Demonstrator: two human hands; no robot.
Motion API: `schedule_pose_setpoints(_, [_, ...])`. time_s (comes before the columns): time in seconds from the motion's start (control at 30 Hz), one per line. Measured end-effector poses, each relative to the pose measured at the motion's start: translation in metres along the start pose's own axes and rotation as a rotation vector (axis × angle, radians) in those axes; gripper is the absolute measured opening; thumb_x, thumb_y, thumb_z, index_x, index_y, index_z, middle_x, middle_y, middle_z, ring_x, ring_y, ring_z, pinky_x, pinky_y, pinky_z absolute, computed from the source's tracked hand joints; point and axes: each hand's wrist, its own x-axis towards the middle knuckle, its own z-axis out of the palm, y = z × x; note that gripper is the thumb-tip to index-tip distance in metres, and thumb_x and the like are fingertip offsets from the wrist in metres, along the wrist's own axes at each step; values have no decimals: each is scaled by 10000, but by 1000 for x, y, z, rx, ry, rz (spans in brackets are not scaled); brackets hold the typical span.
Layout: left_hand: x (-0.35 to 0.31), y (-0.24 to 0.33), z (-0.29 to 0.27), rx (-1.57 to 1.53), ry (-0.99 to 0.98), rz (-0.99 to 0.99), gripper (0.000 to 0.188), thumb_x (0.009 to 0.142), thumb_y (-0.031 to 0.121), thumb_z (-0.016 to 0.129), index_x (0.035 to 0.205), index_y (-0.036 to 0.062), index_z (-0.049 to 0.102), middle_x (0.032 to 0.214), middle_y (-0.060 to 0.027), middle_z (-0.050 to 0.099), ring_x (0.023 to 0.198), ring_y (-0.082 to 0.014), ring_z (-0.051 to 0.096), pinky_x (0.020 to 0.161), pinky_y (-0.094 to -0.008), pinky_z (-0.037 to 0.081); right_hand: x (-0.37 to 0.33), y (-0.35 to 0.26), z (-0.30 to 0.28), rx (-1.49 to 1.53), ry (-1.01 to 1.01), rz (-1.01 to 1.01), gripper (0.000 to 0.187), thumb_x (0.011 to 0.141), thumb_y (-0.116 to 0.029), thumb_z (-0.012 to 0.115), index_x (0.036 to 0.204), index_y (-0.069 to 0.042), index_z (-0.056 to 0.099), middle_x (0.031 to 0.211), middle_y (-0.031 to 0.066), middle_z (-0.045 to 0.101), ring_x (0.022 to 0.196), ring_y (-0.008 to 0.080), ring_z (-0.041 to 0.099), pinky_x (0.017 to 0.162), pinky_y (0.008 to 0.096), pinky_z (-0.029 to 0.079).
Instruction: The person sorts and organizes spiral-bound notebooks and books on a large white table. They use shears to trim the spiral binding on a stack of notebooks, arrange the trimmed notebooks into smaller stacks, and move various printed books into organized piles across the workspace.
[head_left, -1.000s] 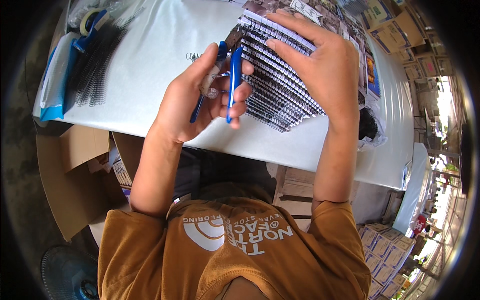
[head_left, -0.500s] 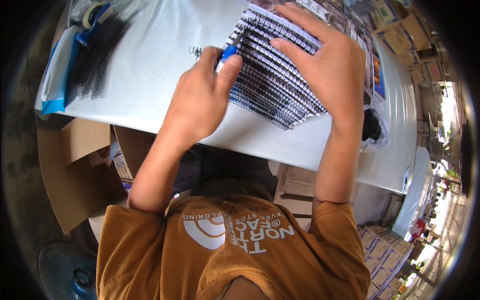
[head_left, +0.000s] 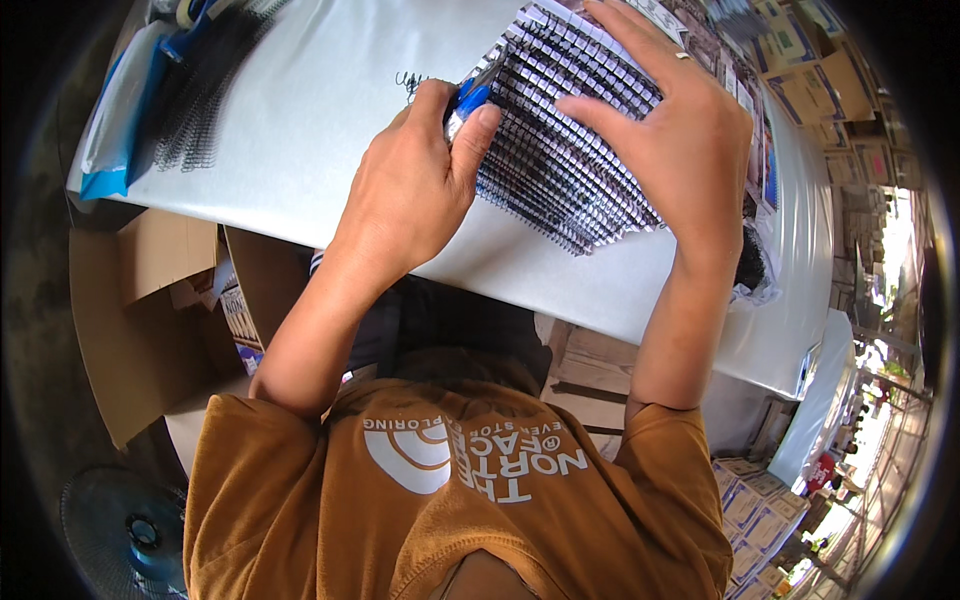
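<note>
My left hand (head_left: pixel 405 195) is closed around small blue-handled cutting pliers (head_left: pixel 472 98). Their metal jaws reach the left edge of a fanned stack of wire-bound books (head_left: pixel 575 150), where the black wire loops end. Across the stack from it is my right hand (head_left: pixel 690 150), fingers spread and thumb over the bindings; the far fingertips are cut off by the frame's top. A few black wire scraps (head_left: pixel 412 82) lie on the white-covered table (head_left: pixel 320 130), just beyond my left hand.
Loose black wire coils (head_left: pixel 200 120) lie at the far left beside a blue-and-white package (head_left: pixel 122 115) and a blue tape dispenser (head_left: pixel 190 35). An open cardboard box (head_left: pixel 150 340) and a fan (head_left: pixel 140 530) stand lower left. Stacked cartons (head_left: pixel 815 95) are at the right.
Both hands and the stack appear slightly farther right as the view shifts. The pliers' blue handles show more spread at the stack's left edge. My right hand stays over the bindings.
</note>
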Motion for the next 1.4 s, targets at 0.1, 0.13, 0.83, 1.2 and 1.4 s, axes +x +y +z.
schedule_pose_setpoints(0.1, [3,-16,-1,-773,-330,-72,557,954,503,314,1101,10,527,864,-124,607,713,-216,615,676,-318,504,-1,2,1,-80,-15,-43,622,565,-136,795,1155,-95,602,1163,146,593,1042,292,581,881,349,458])
schedule_pose_setpoints(0.13, [-2,-12,-5,-1140,-470,-261,595,946,518,309,1117,-11,520,915,-155,612,795,-248,640,743,-354,525,-1,2,2,-119,-25,-49,633,563,-135,795,1163,-95,596,1169,147,589,1047,291,579,883,350,456])
schedule_pose_setpoints(0.83, [2,-33,-10,-1385,-647,-282,645,952,520,236,1114,-37,518,777,-120,568,709,-207,604,680,-355,536,-2,-4,4,-145,-44,-55,786,488,-147,833,1218,-77,550,1211,149,563,1058,292,572,888,342,461])
schedule_pose_setpoints(1.2, [-6,-31,-2,-1506,-607,-430,600,948,539,263,1127,36,536,891,-125,610,731,-186,603,636,-298,483,-6,-8,11,-333,-36,-145,893,488,-171,838,1278,-36,445,1239,148,513,1093,311,517,909,375,424])
schedule_pose_setpoints(1.4, [-8,-36,18,144,113,64,511,957,482,324,1065,33,543,738,-20,521,617,-131,509,564,-246,431,-6,-13,13,-339,-101,-76,896,501,-173,837,1296,-71,437,1239,154,507,1102,319,508,912,386,419])
